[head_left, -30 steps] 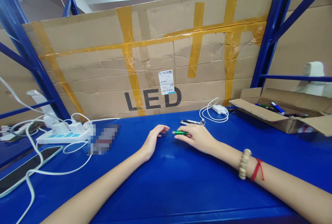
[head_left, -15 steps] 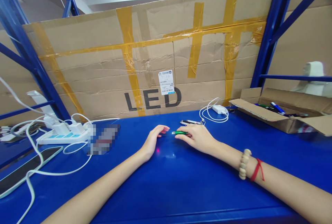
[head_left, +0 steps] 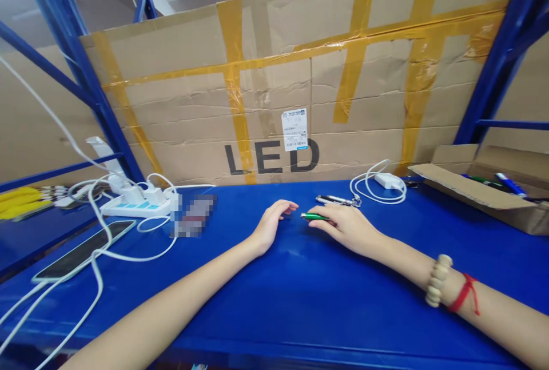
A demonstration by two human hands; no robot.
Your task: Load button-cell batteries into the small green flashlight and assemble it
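Green barrel w/ a metal tip: that's the green pen (head_left: 314, 217), pinched in the R hand (head_left: 346, 227) just above or on the tabletop (head_left: 274, 307), approx. mid-width; can't tell if it touches the blue surface. Progress so far, judging by what shows: pick-up looks done for this one pen, held w/ its tip end clear; two slim pens (head_left: 330, 199) lie unheld just beyond the R hand, and more pens, incl. a blue pen (head_left: 510, 185), sit in the open cardboard box (head_left: 465, 190) at far R. Can't tell if any button is pressed, b/c fingers cover the rear of the barrel. Pose: R forearm runs in from lower R, palm down, thumb on the near side and fingers closed round the far side; wrist roughly straight, w/ a bead bracelet (head_left: 438, 280) and red cord (head_left: 464, 294) further up. L hand (head_left: 270, 227) has nothing in it: fingers half curled, loosely apart, pointing toward the pen tip, w/ a small gap btwn. Its outer edge prob. rests on the tabletop; L forearm comes up diagonally from lower L, relaxed.
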